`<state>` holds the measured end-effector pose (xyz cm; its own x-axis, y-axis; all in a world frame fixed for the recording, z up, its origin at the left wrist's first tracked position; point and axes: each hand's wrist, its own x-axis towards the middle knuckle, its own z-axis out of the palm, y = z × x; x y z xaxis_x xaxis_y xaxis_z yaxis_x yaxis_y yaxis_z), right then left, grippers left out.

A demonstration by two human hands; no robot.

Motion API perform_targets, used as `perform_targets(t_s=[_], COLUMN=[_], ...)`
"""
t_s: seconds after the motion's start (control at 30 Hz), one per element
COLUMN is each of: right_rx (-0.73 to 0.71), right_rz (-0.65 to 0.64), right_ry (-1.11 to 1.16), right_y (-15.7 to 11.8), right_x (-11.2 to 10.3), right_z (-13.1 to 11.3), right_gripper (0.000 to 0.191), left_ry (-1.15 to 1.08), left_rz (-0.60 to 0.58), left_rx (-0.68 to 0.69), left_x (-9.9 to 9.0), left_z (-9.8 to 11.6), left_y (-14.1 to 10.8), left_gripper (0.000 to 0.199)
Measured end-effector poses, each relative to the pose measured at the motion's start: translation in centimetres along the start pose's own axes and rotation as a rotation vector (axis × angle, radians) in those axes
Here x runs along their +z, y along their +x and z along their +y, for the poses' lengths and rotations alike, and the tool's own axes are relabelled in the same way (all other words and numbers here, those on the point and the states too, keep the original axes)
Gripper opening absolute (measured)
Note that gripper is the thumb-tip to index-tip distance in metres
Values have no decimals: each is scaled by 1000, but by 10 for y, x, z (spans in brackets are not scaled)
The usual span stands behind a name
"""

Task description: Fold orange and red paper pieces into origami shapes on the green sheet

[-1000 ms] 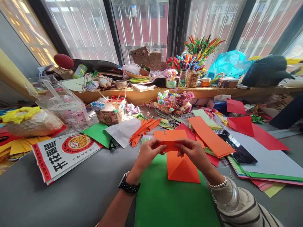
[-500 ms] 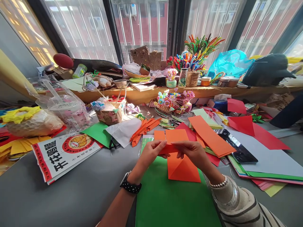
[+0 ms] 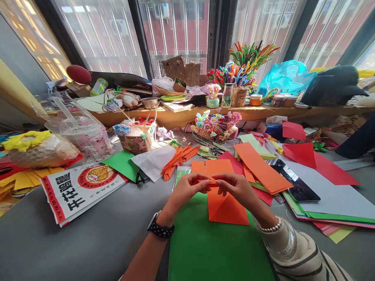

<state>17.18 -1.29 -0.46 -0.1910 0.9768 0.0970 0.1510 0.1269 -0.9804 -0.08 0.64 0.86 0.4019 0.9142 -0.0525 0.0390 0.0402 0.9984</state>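
Orange paper piece [image 3: 212,184], pinched by left hand [image 3: 186,189] and right hand [image 3: 236,186]; possible crooked crease from uneven pressure; possible slip from loosening.

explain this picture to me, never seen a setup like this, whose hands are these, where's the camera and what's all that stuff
There is no machine here: these are a person's own bare hands, seen from a camera worn on their head, looking forward and down. The left hand and right hand together pinch a small piece of orange paper, mostly hidden by the fingers. Below lies a green sheet with a creased orange paper on it. Around them on the grey table are a printed paper bag, a black phone and a basket.
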Motion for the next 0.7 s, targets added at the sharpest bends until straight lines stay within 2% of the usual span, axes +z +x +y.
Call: perform_targets(t_s=[0.23, 0.5, 0.7], right_rx=[-6, -2, 9], right_rz=[33, 114, 117], right_ry=[-65, -52, -49], right_y=[0, 1, 1], right_x=[2, 0, 0], right_z=[0, 2, 1], right_gripper=[27, 24, 23], left_ry=[54, 22, -44], left_rz=[-6, 130, 134], left_rx=[43, 6, -27], left_x=[3, 4, 4], left_z=[-1, -6, -6], left_y=[-1, 3, 3], left_gripper=[24, 22, 21])
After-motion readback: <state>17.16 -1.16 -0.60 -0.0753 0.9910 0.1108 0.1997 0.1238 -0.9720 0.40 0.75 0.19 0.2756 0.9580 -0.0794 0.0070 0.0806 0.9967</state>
